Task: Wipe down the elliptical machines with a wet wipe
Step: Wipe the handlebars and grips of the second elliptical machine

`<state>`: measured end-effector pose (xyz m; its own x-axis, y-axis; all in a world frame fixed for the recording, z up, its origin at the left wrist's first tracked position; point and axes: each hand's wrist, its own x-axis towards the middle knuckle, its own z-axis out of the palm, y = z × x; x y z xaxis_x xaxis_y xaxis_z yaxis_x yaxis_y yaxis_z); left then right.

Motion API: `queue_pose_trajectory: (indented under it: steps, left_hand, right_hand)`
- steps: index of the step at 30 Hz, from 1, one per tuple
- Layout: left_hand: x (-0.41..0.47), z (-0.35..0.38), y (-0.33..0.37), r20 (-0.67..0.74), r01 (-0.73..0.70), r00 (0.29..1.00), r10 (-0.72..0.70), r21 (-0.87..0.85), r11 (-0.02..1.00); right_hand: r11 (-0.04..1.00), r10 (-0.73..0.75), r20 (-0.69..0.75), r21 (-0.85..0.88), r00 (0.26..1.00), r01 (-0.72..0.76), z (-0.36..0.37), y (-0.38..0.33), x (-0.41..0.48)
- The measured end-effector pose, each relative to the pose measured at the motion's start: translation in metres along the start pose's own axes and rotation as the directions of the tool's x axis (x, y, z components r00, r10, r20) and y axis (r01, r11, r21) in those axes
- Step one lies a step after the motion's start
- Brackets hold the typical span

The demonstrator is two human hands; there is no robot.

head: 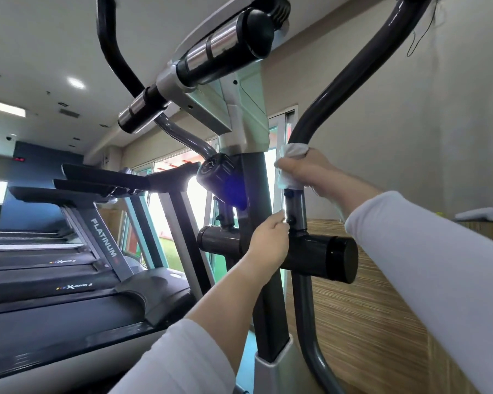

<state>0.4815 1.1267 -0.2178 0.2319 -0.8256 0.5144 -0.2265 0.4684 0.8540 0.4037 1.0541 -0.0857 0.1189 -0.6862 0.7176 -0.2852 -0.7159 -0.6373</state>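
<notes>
The elliptical machine (256, 280) fills the middle of the view, seen from low down, with a grey central post and dark moving arms. My right hand (310, 173) is shut on a white wet wipe (292, 153) wrapped around the right moving arm (350, 89), just above its lower joint. My left hand (269, 241) rests against the black pivot cylinder (319, 257) where the arm meets the post, fingers curled on the joint. Chrome-and-black fixed grips (219, 49) stick out overhead.
A row of treadmills (69, 251) marked PLATINUM stands to the left. A wood-panelled wall (367, 308) runs close on the right, with a folded white towel (478, 214) on its ledge. Bright windows (165, 211) lie behind the machine.
</notes>
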Motion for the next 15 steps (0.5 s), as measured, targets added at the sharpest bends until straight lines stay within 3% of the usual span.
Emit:
queue_pose_trajectory:
  steps: [5,10,12,15]
  left_hand:
    - [0.003,-0.002,-0.009,0.059,-0.013,0.998,0.014,-0.024,1.0]
    - [-0.001,0.0,-0.017,0.074,-0.027,0.997,0.031,-0.057,0.998]
    - [-0.001,-0.001,-0.019,0.081,-0.035,0.996,0.04,-0.058,0.998]
    - [0.004,-0.004,-0.017,0.086,-0.043,0.995,0.046,-0.039,0.998]
  right_hand:
    - [0.991,0.038,0.1,-0.129,0.994,-0.024,-0.001,0.014,-0.014]
    - [0.998,-0.051,0.173,0.035,0.984,0.045,0.005,0.027,-0.029]
    - [0.999,-0.036,0.2,-0.001,0.979,0.037,0.003,0.022,-0.027]
    - [0.999,-0.02,0.047,-0.042,0.999,0.022,-0.004,-0.005,-0.009]
